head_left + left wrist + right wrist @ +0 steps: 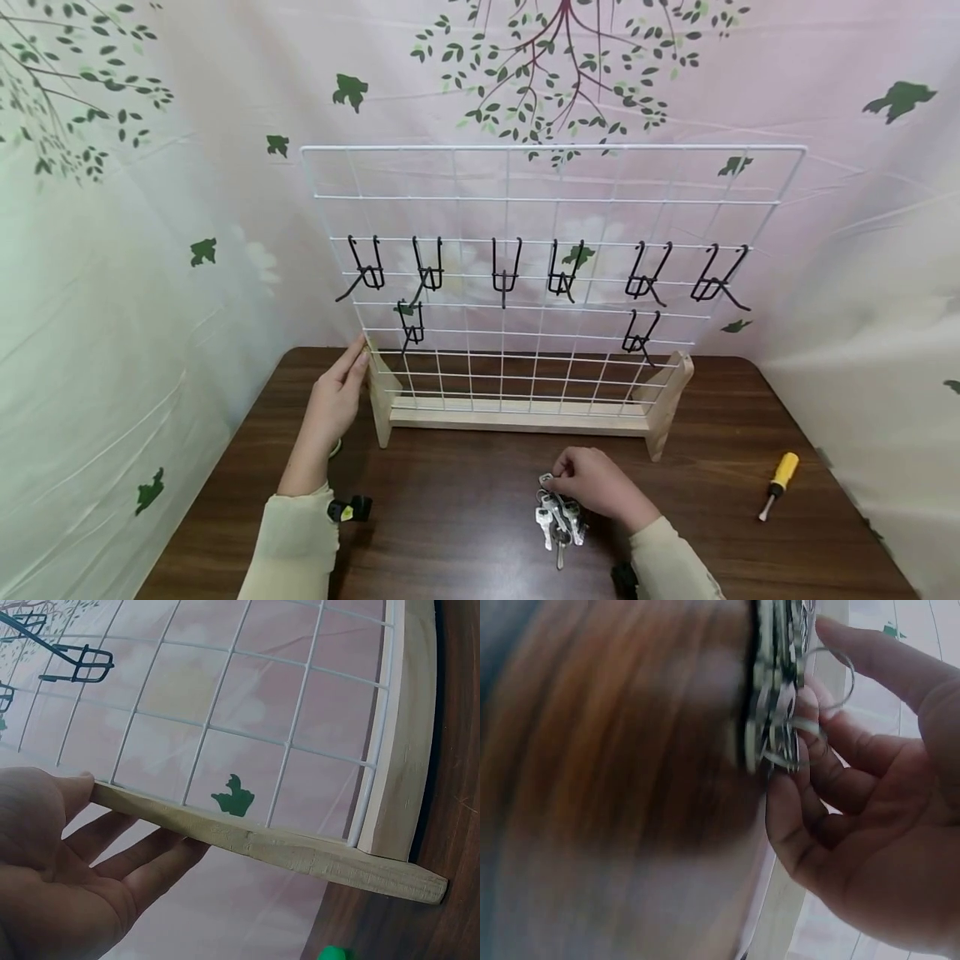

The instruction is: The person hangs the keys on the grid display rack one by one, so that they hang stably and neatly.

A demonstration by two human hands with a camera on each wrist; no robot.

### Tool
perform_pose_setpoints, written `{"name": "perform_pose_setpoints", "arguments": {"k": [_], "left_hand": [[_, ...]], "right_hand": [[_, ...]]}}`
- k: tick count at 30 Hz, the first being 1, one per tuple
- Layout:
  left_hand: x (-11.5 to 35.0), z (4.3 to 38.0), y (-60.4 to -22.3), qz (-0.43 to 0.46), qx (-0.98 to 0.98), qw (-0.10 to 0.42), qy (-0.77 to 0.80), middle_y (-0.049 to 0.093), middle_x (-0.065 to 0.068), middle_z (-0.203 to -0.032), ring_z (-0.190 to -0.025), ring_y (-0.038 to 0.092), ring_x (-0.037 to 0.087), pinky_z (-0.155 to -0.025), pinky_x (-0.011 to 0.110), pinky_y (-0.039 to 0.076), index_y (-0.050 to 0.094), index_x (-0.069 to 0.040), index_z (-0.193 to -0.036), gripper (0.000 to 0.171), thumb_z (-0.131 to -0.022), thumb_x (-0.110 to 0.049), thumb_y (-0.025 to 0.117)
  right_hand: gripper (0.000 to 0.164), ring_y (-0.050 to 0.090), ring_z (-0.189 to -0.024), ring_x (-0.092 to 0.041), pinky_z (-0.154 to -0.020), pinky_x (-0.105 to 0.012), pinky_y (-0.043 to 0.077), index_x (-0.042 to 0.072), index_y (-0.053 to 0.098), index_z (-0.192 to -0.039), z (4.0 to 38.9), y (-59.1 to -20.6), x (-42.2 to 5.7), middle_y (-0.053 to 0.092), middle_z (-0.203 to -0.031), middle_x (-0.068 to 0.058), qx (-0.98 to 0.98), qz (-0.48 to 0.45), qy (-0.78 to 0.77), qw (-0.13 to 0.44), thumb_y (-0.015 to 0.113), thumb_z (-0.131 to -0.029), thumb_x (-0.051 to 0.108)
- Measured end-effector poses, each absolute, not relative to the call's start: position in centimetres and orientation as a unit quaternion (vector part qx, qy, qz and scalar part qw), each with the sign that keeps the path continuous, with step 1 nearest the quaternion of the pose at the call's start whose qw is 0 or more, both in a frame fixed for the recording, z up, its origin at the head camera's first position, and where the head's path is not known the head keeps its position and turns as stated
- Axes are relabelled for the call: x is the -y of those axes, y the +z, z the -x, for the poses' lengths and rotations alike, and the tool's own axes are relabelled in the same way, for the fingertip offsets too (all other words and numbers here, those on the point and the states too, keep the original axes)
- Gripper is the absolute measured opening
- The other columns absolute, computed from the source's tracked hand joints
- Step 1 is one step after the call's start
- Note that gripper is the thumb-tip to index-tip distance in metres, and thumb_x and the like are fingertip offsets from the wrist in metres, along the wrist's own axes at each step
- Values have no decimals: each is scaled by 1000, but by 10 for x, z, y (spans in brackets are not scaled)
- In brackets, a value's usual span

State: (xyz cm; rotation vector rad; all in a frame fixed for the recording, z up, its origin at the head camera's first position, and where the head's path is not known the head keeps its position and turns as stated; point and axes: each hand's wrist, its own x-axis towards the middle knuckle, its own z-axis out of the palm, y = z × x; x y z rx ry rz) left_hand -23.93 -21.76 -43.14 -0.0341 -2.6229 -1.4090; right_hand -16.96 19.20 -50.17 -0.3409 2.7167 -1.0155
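Observation:
A white wire grid rack (507, 200) stands upright in a pale wooden base (517, 417), with several black hooks (506, 279) hung on it. My left hand (337, 400) holds the rack's wooden side piece (247, 840), the thumb at its upper edge and the fingers beneath it in the left wrist view. Low in front of the base, my right hand (600, 483) pinches a bunch of silver keys (558, 521) by its top, and the keys dangle below the fingertips. Metal rings (844, 675) show by these fingers in the right wrist view.
A screwdriver (780, 483) with a yellow handle lies on the dark wooden table (450, 517), off to the right. Just beside the left wrist, a small round item (335, 447) is partly hidden. Behind the rack hangs a leaf-printed cloth (225, 183).

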Motion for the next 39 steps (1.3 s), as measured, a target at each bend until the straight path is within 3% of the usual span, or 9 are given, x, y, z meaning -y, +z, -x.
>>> {"name": "perform_pose_setpoints", "arguments": {"k": [6, 13, 16, 19, 24, 31, 34, 36, 39], "left_hand": [[216, 239, -430, 8, 877, 88, -473, 40, 11, -171, -156, 45, 40, -125, 62, 40, 38, -31, -167, 55, -115, -49, 41], [217, 233, -430, -3, 879, 78, -471, 40, 10, -172, -158, 42, 39, -128, 63, 36, 37, -33, -167, 55, -115, -50, 41], [217, 231, -430, -6, 877, 82, -474, 42, 11, -171, -157, 43, 39, -127, 63, 37, 38, -33, -167, 55, -115, -50, 42], [217, 231, -432, -6, 874, 89, -479, 43, 12, -170, -156, 44, 39, -126, 62, 38, 40, -30, -166, 54, -115, -48, 43], [214, 235, -433, 0, 870, 96, -483, 45, 12, -169, -154, 48, 39, -125, 62, 40, 42, -29, -166, 53, -115, -46, 44], [212, 240, -436, 5, 869, 109, -482, 49, 13, -166, -152, 50, 39, -124, 62, 42, 46, -29, -164, 51, -115, -45, 46], [212, 239, -437, 2, 868, 108, -485, 48, 13, -166, -153, 49, 39, -125, 62, 41, 45, -30, -164, 51, -115, -44, 46], [212, 239, -437, 0, 867, 109, -487, 48, 13, -166, -153, 48, 39, -125, 62, 40, 45, -30, -164, 51, -115, -44, 46], [213, 238, -437, -4, 865, 112, -489, 48, 13, -166, -153, 48, 38, -125, 62, 40, 46, -30, -164, 51, -115, -44, 46]], "right_hand": [[24, 54, -66, -10, -67, -28, 44, 14, 68, -80, 170, -497, -181, 65, -74, 7, -944, 78, -307, 90, 88, -86, 24], [25, 54, -66, -13, -75, -35, 44, 15, 65, -76, 169, -494, -173, 63, -72, 6, -951, 42, -285, 113, 89, -84, 21], [26, 54, -67, -13, -84, -43, 48, 16, 65, -74, 170, -493, -170, 63, -71, 6, -952, 42, -281, 117, 89, -84, 21], [28, 54, -67, -13, -91, -51, 43, 17, 64, -70, 171, -492, -169, 63, -68, 8, -952, 41, -280, 117, 89, -83, 21], [27, 55, -68, -12, -94, -56, 36, 18, 66, -67, 174, -491, -168, 65, -67, 10, -951, 40, -288, 107, 89, -81, 20], [21, 57, -73, -10, -104, -68, 39, 19, 68, -72, 176, -495, -171, 68, -73, 12, -945, 64, -303, 105, 85, -84, 20], [18, 56, -71, -10, -92, -52, 52, 17, 69, -76, 176, -494, -173, 67, -74, 9, -935, 83, -329, 102, 83, -87, 20], [18, 55, -69, -10, -75, -35, 51, 16, 69, -79, 176, -491, -173, 65, -75, 7, -925, 95, -354, 99, 82, -90, 21], [18, 53, -66, -9, -61, -24, 44, 14, 70, -83, 176, -484, -172, 63, -75, 5, -909, 110, -391, 95, 82, -93, 22]]}}
